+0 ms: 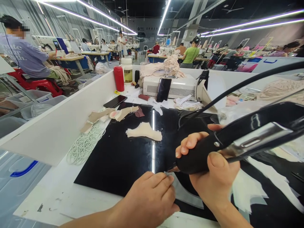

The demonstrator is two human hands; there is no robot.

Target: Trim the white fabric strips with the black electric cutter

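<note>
My right hand is wrapped round a black corded hand tool with a long metal lever on its side. The tool's narrow copper-coloured tip points left and down, close to my left fingertips. My left hand has its fingers curled together at the end of a curved grey translucent fabric piece, holding it at the glossy black board. The tool tip is at this same end; whether it touches the fabric I cannot tell. Farther up the board lies a cream fabric cutout.
Pale cord is heaped at the left, beside beige scraps. A phone, red bottle and white vented machine stand behind. The tool's black cable arcs across the right. Pale fabric pieces lie right.
</note>
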